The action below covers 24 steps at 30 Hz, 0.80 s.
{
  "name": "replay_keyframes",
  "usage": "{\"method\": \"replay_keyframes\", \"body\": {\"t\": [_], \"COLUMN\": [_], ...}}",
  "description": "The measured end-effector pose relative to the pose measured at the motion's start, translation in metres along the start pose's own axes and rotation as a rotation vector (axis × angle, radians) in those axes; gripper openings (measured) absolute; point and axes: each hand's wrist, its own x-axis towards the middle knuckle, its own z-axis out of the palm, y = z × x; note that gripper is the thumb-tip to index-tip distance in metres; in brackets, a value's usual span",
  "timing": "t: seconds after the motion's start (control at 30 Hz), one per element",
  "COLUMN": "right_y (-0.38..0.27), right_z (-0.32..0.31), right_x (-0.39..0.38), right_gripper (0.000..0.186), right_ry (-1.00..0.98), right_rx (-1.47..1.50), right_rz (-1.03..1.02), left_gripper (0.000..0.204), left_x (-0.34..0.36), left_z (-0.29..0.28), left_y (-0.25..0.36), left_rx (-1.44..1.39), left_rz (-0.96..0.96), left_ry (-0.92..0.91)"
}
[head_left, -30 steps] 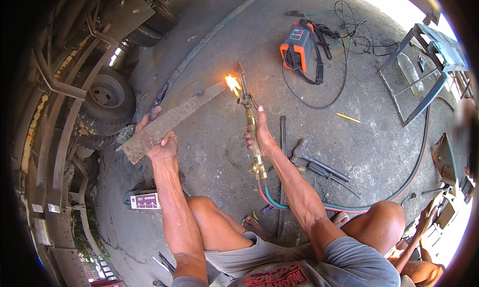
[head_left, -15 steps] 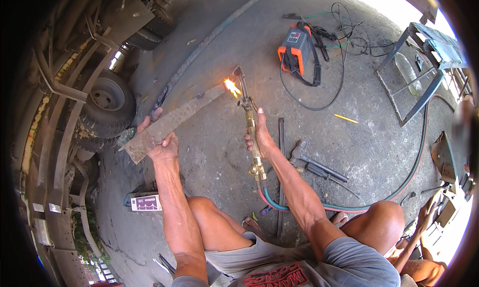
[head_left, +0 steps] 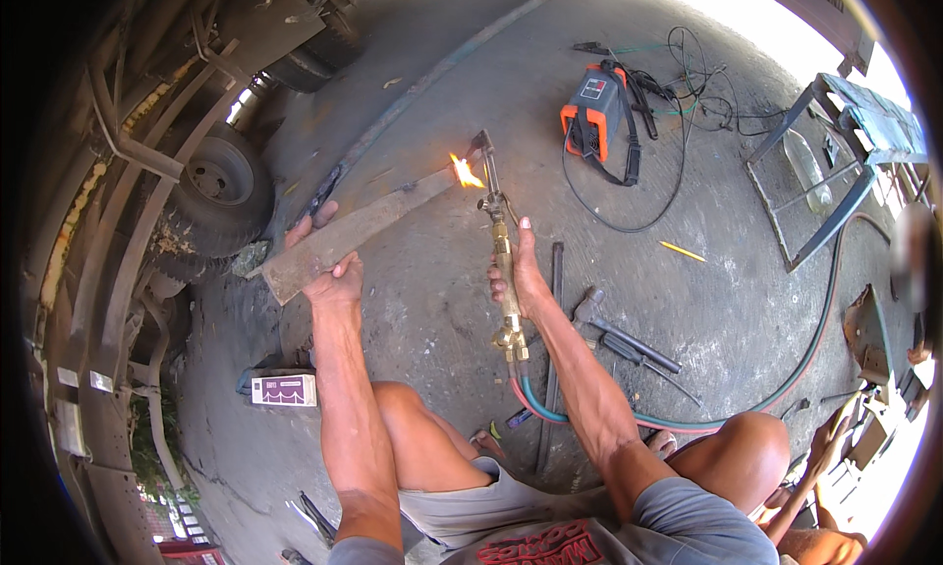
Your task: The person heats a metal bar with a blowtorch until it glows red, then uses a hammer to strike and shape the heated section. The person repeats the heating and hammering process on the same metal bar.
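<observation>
Metal plate (head_left: 368, 221), head view: front-left of me, above the concrete floor (head_left: 422, 310), near end grasped by my left hand (head_left: 334, 282), fingers showing at both long edges. Right hand (head_left: 521, 275) wrapped around the brass torch (head_left: 511, 324), flame (head_left: 466, 171) at the plate's far end. Change vs half a second ago: view shifted slightly, flame and plate end still lined up. My read: same spot being worked, both grips steady. Flare hides the edge; can't tell the metal's state there.
</observation>
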Motion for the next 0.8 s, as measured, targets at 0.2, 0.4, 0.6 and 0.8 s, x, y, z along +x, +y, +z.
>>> {"method": "replay_keyframes", "body": {"t": [0.2,0.4,0.6,0.8], "right_y": [-0.004,0.001,0.004,0.006], "right_z": [0.003,0.004,0.006,0.006], "right_x": [-0.009,-0.017,-0.022,-0.02], "right_gripper": [0.096,0.094,0.091,0.091], "right_ry": [-0.022,-0.015,-0.013,-0.004], "right_rx": [-0.027,-0.076,-0.071,-0.043], "right_rz": [-0.019,-0.013,0.004,-0.013], "left_gripper": [0.015,0.02,0.022,0.022], "left_x": [-0.001,-0.001,-0.005,-0.006], "left_z": [0.007,0.008,0.01,0.005], "left_y": [-0.007,-0.003,0.003,0.034], "left_rx": [0.016,-0.007,0.049,0.315], "left_rz": [0.041,-0.006,-0.031,-0.14], "left_ry": [0.092,0.079,0.026,-0.039]}}
